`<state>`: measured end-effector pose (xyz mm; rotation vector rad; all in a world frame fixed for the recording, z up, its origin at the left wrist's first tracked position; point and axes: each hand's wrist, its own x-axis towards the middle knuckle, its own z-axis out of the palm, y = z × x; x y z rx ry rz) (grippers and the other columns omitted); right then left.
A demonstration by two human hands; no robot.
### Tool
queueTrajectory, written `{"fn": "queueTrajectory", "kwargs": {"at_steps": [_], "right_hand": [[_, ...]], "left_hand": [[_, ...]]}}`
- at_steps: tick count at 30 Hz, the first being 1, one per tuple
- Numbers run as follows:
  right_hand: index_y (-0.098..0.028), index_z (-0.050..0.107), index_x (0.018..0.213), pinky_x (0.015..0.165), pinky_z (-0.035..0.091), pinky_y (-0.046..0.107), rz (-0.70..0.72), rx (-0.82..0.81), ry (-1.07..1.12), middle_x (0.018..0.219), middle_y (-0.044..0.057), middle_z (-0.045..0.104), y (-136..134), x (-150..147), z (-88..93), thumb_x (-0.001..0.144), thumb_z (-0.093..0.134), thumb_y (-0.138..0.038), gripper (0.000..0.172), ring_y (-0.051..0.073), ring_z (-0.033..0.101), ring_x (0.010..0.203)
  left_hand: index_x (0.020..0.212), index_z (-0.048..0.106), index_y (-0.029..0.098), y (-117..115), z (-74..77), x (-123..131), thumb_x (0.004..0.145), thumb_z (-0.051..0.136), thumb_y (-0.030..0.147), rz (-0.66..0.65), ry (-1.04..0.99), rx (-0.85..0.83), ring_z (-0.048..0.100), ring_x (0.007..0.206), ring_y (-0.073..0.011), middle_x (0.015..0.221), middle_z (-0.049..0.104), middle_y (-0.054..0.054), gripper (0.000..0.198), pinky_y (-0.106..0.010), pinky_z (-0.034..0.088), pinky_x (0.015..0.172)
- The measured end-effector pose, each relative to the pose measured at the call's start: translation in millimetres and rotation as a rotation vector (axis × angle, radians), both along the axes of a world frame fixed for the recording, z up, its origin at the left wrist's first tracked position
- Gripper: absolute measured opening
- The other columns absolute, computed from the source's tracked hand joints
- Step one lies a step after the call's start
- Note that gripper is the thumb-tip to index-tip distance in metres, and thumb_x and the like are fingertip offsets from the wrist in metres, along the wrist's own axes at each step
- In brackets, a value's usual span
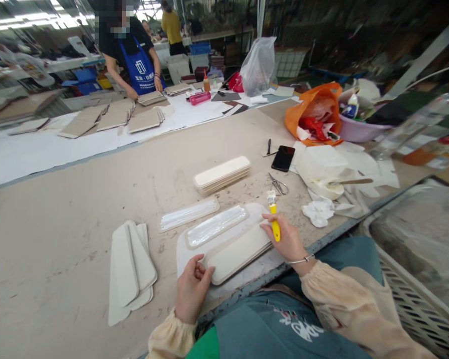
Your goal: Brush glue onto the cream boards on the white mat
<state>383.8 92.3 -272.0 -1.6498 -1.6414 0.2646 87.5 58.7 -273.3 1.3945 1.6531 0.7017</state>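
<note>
A long cream panel with rounded corners (239, 253) lies at the table's front edge, seemingly atop others. My left hand (193, 288) has its thumb and curled fingers at the panel's left end. In my right hand (289, 238) is a small brush with a yellow handle (275, 224), its bristles up and coated white; the fingertips also touch the panel's right end. Just beyond lie two panels with shiny, wet-looking white strips, one nearer (217, 227) on a white sheet (182, 252), one farther (189, 214). Several plain panels (130, 269) lie fanned out on the left.
A neat stack of panels (222, 174) stands mid-table. Small scissors (279, 184), a black phone (283, 158), a white tub with a stick (324, 169) and crumpled tissue (318, 213) are to the right. Behind is an orange bag (294, 117). A co-worker (134, 60) handles boards across the table.
</note>
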Motion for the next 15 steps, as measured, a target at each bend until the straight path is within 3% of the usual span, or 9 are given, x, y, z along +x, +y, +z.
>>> {"fn": "queueTrajectory", "kwargs": {"at_steps": [6, 11, 15], "right_hand": [[-0.022, 0.053, 0.094, 0.091, 0.049, 0.048, 0.098, 0.15, -0.227, 0.119, 0.012, 0.065, -3.6, 1.8, 4.5, 0.086, 0.057, -0.019, 0.009, 0.028, 0.058, 0.111], [-0.02, 0.057, 0.096, 0.106, 0.039, 0.043, 0.475, 0.14, -0.336, 0.119, 0.01, 0.065, -22.1, -24.7, 7.8, 0.09, 0.052, -0.024, 0.008, 0.02, 0.053, 0.121], [-0.02, 0.058, 0.092, 0.111, 0.032, 0.04, 0.583, 0.055, -0.354, 0.115, 0.009, 0.066, -30.2, -35.4, -2.8, 0.092, 0.051, -0.036, 0.017, 0.018, 0.05, 0.124]], "left_hand": [[0.104, 0.06, 0.017, -2.2, -2.1, -1.0, 0.071, 0.062, 0.055, -0.01, 0.012, 0.0, 0.053, 0.057, -0.0133, 0.074, 0.055, 0.001, 0.05, -0.029, 0.047, 0.06], [0.102, 0.06, 0.017, 3.5, -6.4, -8.0, 0.062, 0.066, 0.063, -0.005, 0.021, -0.075, 0.058, 0.059, -0.0152, 0.076, 0.058, 0.001, 0.061, -0.03, 0.049, 0.062], [0.097, 0.062, 0.017, 8.8, -6.3, -9.8, 0.055, 0.069, 0.064, 0.01, -0.017, -0.105, 0.057, 0.052, -0.0141, 0.073, 0.057, 0.002, 0.064, -0.027, 0.047, 0.053]]}}
